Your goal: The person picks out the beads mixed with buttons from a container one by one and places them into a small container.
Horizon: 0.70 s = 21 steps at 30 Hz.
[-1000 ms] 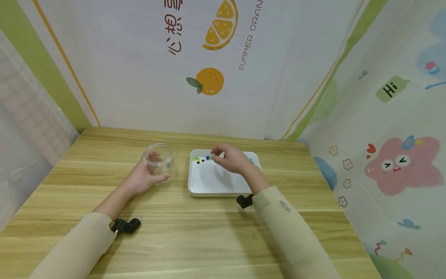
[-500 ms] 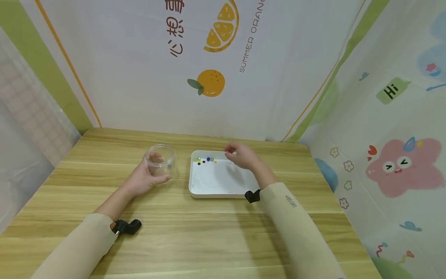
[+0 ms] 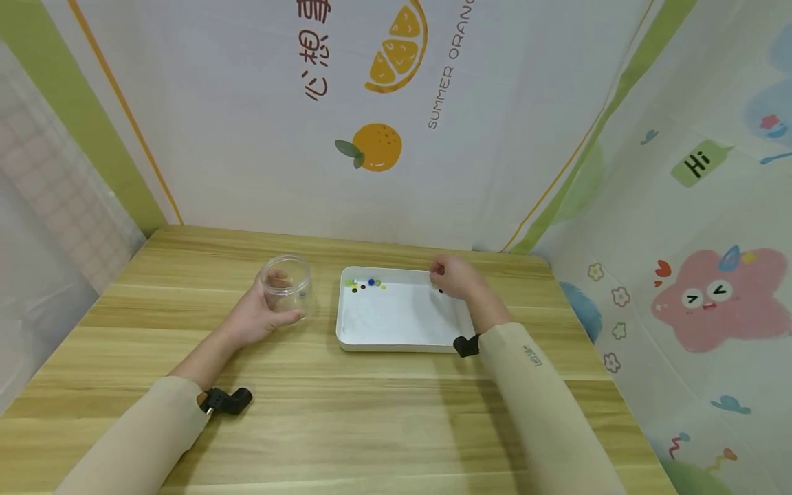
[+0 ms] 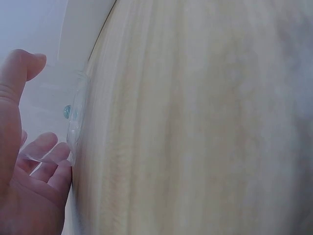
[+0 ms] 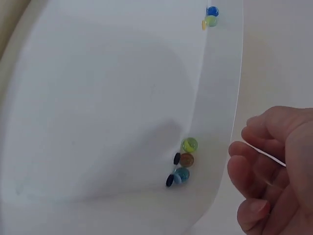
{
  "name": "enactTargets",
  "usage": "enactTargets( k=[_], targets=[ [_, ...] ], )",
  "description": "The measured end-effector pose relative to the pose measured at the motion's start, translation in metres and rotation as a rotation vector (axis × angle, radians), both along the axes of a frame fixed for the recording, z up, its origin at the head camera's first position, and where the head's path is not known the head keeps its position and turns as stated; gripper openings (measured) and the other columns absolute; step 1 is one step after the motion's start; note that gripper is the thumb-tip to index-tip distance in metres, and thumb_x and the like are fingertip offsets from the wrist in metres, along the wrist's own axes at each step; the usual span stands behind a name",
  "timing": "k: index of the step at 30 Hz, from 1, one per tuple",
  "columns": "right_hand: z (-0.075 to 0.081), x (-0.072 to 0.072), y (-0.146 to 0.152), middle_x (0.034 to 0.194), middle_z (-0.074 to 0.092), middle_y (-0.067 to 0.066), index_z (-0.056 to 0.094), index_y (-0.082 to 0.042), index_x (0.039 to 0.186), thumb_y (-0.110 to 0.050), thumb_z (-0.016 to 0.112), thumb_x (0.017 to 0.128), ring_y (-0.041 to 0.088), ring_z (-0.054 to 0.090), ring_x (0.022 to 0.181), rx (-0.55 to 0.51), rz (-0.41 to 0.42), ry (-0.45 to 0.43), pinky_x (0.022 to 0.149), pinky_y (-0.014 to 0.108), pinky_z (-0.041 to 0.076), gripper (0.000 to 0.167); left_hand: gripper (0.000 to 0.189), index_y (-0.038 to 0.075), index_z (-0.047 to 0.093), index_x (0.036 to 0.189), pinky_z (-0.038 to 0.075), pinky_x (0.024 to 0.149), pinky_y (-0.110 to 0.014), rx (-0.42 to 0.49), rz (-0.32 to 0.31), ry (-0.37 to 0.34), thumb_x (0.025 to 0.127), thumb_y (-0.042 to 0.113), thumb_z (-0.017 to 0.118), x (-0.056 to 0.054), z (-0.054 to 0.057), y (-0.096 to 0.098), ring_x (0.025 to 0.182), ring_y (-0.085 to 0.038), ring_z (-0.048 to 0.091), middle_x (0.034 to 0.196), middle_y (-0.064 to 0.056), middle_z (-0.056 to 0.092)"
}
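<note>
My left hand point(image 3: 256, 317) grips the clear jar point(image 3: 284, 283) on the worktop point(image 3: 346, 412). My right hand point(image 3: 454, 277) hovers, fingers point(image 5: 247, 156) loosely curled and empty, at the white tray point(image 3: 396, 340)'s far corner; only its wrist view reveals marbles point(image 5: 183, 159) there.

Both arms wore long, close-fitting beige sleeves that ended at the wrists, leaving the left hand point(image 3: 256, 317) and the right hand point(image 3: 454, 278) bare. The right sleeve point(image 3: 532, 399) carried a small line of dark lettering along the forearm (too small to read). The left sleeve point(image 3: 145, 436) showed no marking in the head view. A small black device point(image 3: 225, 400) was fixed at the left wrist, with a rounded, elbow-shaped body and a short stub. A similar black device point(image 3: 466, 345) sat at the right wrist, partly hidden by the cuff.
</note>
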State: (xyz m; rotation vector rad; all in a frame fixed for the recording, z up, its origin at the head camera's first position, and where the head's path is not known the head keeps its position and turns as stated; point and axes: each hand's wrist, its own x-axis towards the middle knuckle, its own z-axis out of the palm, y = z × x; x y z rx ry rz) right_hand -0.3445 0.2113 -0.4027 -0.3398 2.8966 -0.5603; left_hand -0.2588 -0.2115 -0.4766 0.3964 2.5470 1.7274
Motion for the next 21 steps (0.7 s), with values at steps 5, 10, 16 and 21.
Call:
enactTargets(
  k=[5,10,16,21],
  targets=[
    [0.001,-0.002,0.006,0.095,0.067,0.006,0.069,-0.010,0.106,-0.018,0.054,0.107,0.021,0.057,0.083,0.108,-0.006,0.022,0.077,0.039,0.047,0.017,0.087,0.002,0.024,0.153,0.041,0.121,-0.064,-0.004,-0.003,-0.003,0.093,0.009,0.088,0.000,0.000,0.001,0.147,-0.056,0.050,0.156,-0.032,0.044],
    [-0.001,-0.003,0.006,0.109,0.077,0.007,0.078,-0.009,0.114,-0.017,0.061,0.105,0.023,0.068,0.095,0.228,0.041,0.055,0.088,0.042,0.056,0.021,0.088,0.002,0.024,0.153,0.042,0.120,-0.062,0.003,-0.003,-0.004,0.093,0.009,0.088,0.001,0.000,0.001,0.148,-0.055,0.050,0.156,-0.031,0.044],
    [-0.004,0.001,-0.001,0.141,0.076,0.007,0.076,-0.014,0.138,-0.018,0.063,0.108,0.029,0.071,0.129,0.320,0.065,0.048,0.109,0.049,0.056,0.033,0.088,0.001,0.025,0.154,0.041,0.121,-0.064,-0.002,-0.001,0.000,0.093,0.009,0.088,0.000,0.000,0.000,0.148,-0.055,0.050,0.156,-0.032,0.044],
    [-0.005,0.002,-0.006,0.145,0.074,0.007,0.074,-0.015,0.141,-0.018,0.060,0.110,0.031,0.070,0.133,0.352,0.058,0.027,0.110,0.051,0.056,0.035,0.089,0.001,0.025,0.155,0.040,0.121,-0.064,-0.003,0.000,-0.003,0.093,0.010,0.088,0.000,0.000,0.000,0.148,-0.055,0.050,0.157,-0.032,0.044]
  ],
)
